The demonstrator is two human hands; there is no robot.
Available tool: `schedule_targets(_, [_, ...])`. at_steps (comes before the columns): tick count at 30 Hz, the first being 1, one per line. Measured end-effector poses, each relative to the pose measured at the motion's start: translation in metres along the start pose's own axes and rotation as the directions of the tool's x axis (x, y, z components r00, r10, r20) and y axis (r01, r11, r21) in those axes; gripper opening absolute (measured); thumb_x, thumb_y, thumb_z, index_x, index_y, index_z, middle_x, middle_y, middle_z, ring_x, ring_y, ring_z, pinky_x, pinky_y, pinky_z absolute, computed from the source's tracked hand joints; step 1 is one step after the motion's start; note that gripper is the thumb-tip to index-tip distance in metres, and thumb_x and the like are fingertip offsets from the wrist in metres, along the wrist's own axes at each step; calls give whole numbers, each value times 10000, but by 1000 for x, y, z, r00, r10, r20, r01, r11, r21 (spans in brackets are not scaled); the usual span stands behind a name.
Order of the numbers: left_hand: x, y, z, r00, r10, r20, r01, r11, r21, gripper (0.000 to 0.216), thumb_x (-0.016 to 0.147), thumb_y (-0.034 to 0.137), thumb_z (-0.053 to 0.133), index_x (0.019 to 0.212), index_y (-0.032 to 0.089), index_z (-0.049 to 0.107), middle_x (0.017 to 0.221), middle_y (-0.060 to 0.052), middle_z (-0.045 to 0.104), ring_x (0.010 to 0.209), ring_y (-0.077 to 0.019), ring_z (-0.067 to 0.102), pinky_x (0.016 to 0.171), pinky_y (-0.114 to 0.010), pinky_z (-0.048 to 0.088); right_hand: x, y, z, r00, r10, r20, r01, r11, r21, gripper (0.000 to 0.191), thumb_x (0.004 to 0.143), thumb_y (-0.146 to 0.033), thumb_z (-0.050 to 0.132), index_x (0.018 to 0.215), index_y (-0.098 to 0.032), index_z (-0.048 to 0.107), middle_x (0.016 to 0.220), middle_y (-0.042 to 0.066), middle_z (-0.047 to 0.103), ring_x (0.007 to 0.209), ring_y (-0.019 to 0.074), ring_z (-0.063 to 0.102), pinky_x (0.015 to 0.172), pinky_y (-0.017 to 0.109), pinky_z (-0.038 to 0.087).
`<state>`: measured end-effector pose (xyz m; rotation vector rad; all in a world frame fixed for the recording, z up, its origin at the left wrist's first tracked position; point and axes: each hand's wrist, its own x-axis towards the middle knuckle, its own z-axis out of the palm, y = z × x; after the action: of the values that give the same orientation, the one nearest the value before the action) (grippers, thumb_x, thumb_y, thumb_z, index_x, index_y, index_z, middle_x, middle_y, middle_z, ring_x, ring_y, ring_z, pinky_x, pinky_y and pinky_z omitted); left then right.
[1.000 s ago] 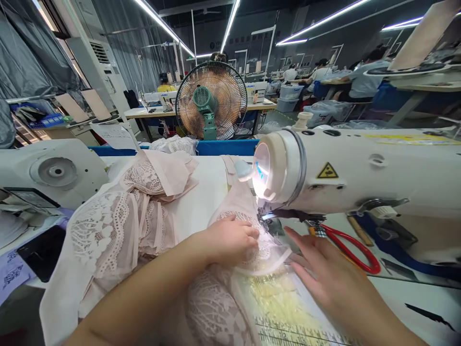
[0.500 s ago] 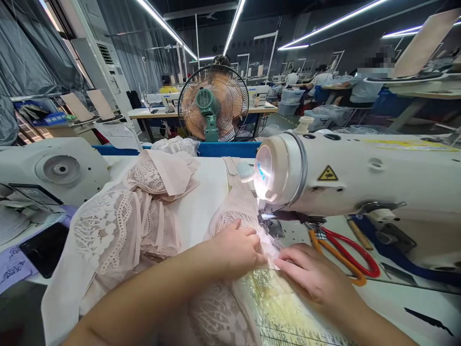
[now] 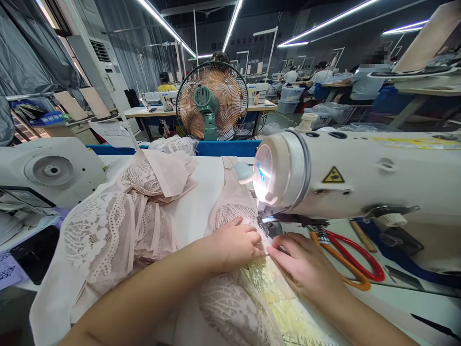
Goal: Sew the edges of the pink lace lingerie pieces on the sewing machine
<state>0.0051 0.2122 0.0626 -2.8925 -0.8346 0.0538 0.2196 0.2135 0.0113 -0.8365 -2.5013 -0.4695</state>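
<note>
A pale pink lace garment (image 3: 118,226) lies over the sewing table, its edge under the presser foot (image 3: 268,225) of a white sewing machine (image 3: 360,173). My left hand (image 3: 234,242) rests on the lace just left of the foot, fingers curled and pressing the fabric down. Just right of it, my right hand (image 3: 306,266) lies on the fabric edge below the foot, fingers together and pinching the edge. The fingertips of the two hands nearly touch.
Red-and-orange scissors (image 3: 349,259) lie under the machine arm to the right. A second machine (image 3: 50,168) stands at the left, a dark phone (image 3: 34,247) beside it. A fan (image 3: 211,101) stands behind the table. Other people work at distant tables.
My right hand, first open and flat to the right, came in to the fabric edge and closed beside my left hand. Both hands slid toward the presser foot.
</note>
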Motion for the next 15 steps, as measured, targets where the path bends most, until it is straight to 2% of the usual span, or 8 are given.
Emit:
schedule_targets(4, [3, -7, 2, 999, -23, 47, 21, 999, 41, 282, 914, 177, 472, 1131, 248, 638, 1192, -60, 618, 1176, -241, 470, 1024, -463, 259, -1, 2, 5, 1000, -3, -7, 3, 998, -57, 211, 861, -135, 453, 961, -180, 633, 926, 58, 612, 912, 232, 541, 760, 334, 395])
schedule_targets(9, [6, -16, -2, 996, -13, 90, 7, 998, 70, 305, 932, 167, 424, 1155, 221, 626, 1280, -51, 588, 1191, -244, 464, 989, -461, 297, -8, 3, 12, 1000, 12, -22, -13, 996, -85, 236, 881, -161, 433, 1013, -183, 627, 965, 88, 592, 908, 244, 532, 769, 345, 406])
schedule_targets(15, [7, -26, -4, 992, -7, 122, 0, 998, 55, 339, 943, 168, 407, 1234, 224, 572, 1367, -29, 527, 1280, -238, 403, 1048, -462, 267, -9, -2, 6, 994, 33, -103, -32, 999, 11, 243, 921, -164, 405, 938, -131, 645, 935, 113, 572, 866, 245, 512, 762, 365, 392])
